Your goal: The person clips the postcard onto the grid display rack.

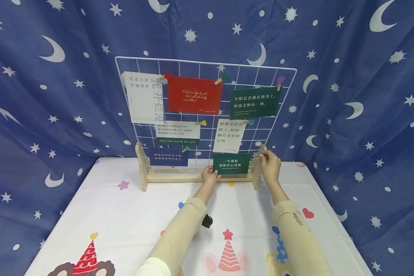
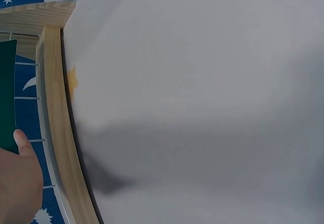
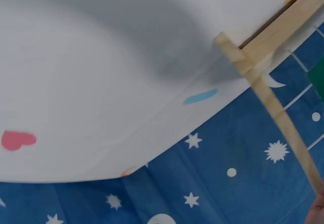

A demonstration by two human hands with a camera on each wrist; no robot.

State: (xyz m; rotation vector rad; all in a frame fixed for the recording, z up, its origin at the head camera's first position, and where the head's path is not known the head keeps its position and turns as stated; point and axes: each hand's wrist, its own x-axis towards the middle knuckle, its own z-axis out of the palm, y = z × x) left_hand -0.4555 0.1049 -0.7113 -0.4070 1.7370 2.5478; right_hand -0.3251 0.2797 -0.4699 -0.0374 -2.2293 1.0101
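A green card with white writing stands against the bottom of a white wire grid. My left hand pinches its lower left corner, the thumb lying over the front. My right hand is at the top of the right wooden post of the grid's stand, fingers bent. Whether those fingers grip the post or some small thing is hidden. Only a sliver of that hand enters the right wrist view, beside the post. No clip shows on this green card.
Small wooden clips hold other cards on the grid: a red card, another green card, a blue card and several white ones. Beneath is a patterned white tablecloth. A small black object shows beside the left sleeve.
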